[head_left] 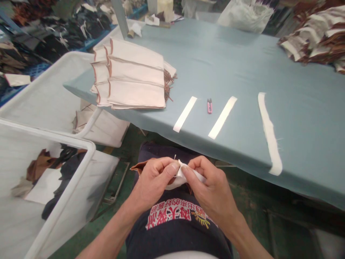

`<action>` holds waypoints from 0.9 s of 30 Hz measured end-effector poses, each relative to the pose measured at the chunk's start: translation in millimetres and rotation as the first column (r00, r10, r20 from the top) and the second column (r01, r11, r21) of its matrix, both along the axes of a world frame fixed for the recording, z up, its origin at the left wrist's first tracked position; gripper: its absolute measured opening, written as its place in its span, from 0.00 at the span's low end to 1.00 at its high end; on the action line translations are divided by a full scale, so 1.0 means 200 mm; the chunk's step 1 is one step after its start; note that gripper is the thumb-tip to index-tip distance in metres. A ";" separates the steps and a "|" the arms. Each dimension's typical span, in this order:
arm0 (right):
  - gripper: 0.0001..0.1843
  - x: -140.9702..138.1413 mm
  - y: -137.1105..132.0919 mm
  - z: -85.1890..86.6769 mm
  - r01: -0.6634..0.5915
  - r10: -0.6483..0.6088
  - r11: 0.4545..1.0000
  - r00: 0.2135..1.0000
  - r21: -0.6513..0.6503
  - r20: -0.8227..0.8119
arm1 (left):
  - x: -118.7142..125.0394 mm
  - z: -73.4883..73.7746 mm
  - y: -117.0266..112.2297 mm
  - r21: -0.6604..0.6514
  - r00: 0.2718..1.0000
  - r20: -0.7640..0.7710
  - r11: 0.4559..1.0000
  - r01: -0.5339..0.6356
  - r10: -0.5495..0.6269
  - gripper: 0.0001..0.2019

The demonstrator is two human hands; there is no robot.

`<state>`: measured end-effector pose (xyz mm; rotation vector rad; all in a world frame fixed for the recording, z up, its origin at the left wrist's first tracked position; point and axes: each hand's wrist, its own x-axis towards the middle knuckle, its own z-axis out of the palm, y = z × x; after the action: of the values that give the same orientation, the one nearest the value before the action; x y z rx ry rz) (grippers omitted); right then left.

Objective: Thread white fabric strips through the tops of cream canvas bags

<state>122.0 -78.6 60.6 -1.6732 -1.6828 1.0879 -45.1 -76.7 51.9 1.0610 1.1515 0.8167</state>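
Note:
My left hand point(159, 174) and my right hand point(205, 176) are close together over my lap, both pinching a white and brown fabric piece point(176, 181). Its brown end sticks out to the left behind my left hand, while white cloth bunches between the fingertips. A short loose thread rises near my left thumb. Most of the piece is hidden by my hands. On the table ahead lie pink thread snips point(209, 106), with white strips on both sides: one strip point(185, 114) to the left, another strip point(222, 117) to the right. Farther right is a longer, wavy strip point(269, 135) with frayed threads.
The blue-green covered table point(242, 72) carries stacked cream pieces with brown edges point(137, 75) at left and a brown-white pile point(318, 39) at far right. White bins point(91, 144) holding fabric stand on my left. A white sack point(245, 16) sits behind the table.

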 end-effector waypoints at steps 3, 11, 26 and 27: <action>0.15 0.00 0.01 -0.01 0.008 -0.010 0.998 1.000 -0.060 -0.025 | 0.00 0.00 0.00 0.036 0.998 -0.069 0.999 -0.003 0.006 0.22; 0.15 0.01 0.00 -0.05 0.049 -0.054 0.994 0.997 -0.100 -0.053 | 0.03 0.02 -0.01 0.018 0.991 -0.133 0.999 0.028 -0.025 0.12; 0.17 -0.01 0.00 -0.20 -0.006 -0.019 0.991 0.983 -0.132 -0.185 | 0.16 -0.10 -0.10 0.393 0.800 -0.535 0.918 -0.049 0.271 0.09; 0.18 -0.02 0.00 -0.22 0.001 -0.019 0.994 0.986 -0.113 -0.164 | 0.17 -0.11 -0.09 0.393 0.796 -0.538 0.918 -0.055 0.278 0.09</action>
<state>117.1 -78.1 17.5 -1.6091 -1.5326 1.3005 -11.2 -94.6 29.4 1.6082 1.6818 0.8893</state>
